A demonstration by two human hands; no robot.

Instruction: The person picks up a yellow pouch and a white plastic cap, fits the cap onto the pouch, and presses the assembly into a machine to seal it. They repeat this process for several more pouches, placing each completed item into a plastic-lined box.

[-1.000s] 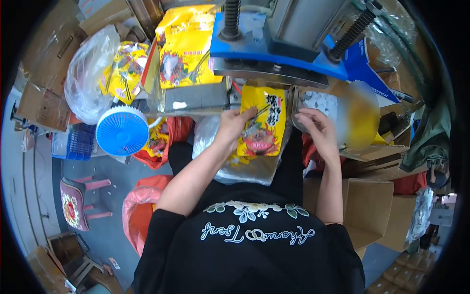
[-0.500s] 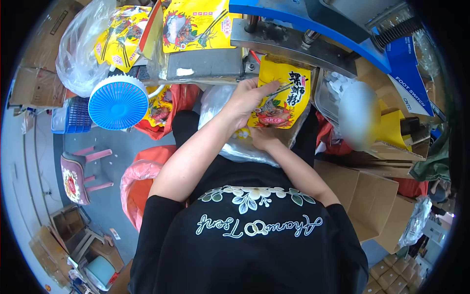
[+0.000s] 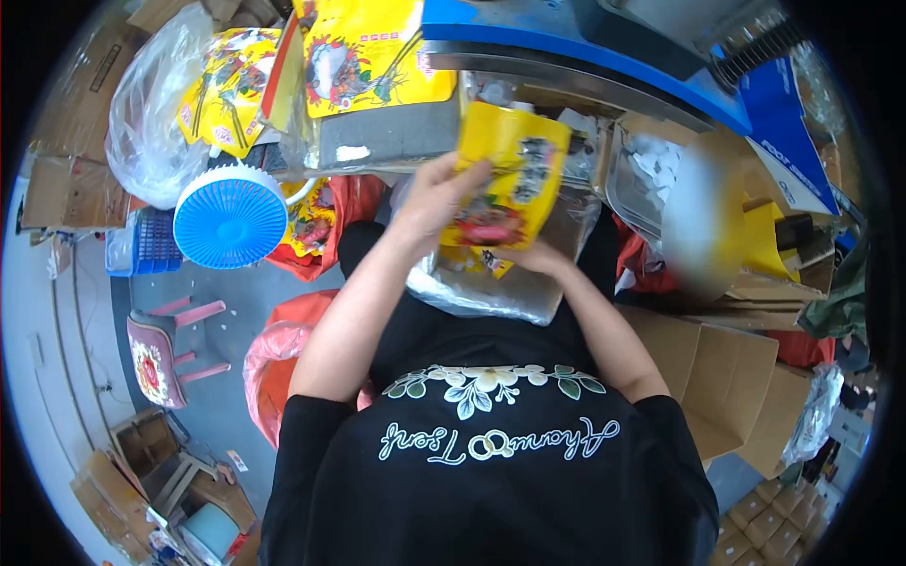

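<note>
One yellow pouch [image 3: 512, 174], black-lettered, blurred, pinched in left grip [image 3: 436, 196], hold of right grip [image 3: 540, 258] unclear

One blue fan [image 3: 231, 217] is seen. To the right of it, one held yellow pouch [image 3: 519, 170] and one blue press [image 3: 514, 26] are counted; farther right of it, one foot-switch box [image 3: 788, 141]. Below it, one floral-seated stool [image 3: 156, 363] is found; above it, one clear bag [image 3: 156, 132].
</note>
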